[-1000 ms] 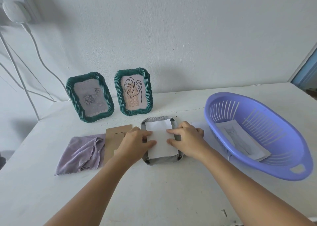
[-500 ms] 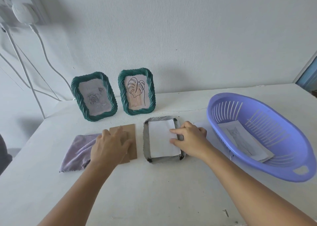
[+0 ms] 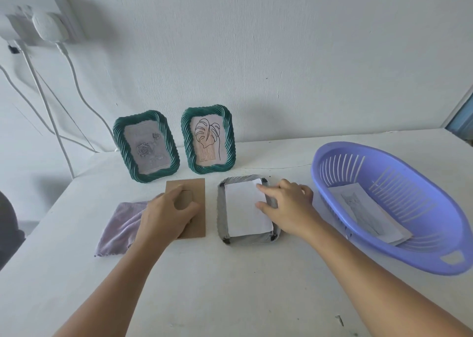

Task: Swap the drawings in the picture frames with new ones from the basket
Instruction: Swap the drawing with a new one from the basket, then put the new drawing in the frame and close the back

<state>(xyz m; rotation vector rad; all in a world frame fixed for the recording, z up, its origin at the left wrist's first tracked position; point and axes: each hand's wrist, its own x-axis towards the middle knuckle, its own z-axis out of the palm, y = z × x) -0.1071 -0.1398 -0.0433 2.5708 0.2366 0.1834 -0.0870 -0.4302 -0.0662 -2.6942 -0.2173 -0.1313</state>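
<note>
A third picture frame (image 3: 221,216) lies face down on the table with a white sheet (image 3: 245,211) in its back opening. My right hand (image 3: 284,206) touches the sheet's right edge with finger and thumb tips. My left hand (image 3: 166,214) lies curled on the brown backing board (image 3: 195,191), thumb at its stand flap; whether it grips is unclear. Two green twisted frames stand at the wall: one with a grey rose drawing (image 3: 146,146), one with a leaf drawing (image 3: 208,138). The purple basket (image 3: 414,255) at the right holds drawings (image 3: 368,214), a cat sketch on top.
A lilac cloth (image 3: 120,229) lies left of the backing board, partly under my left hand. White cables (image 3: 48,106) hang from a wall socket at the upper left. The table's left edge runs close to the cloth.
My left hand left the face-down frame and moved left onto the brown backing board. My right hand stayed at the sheet's right edge.
</note>
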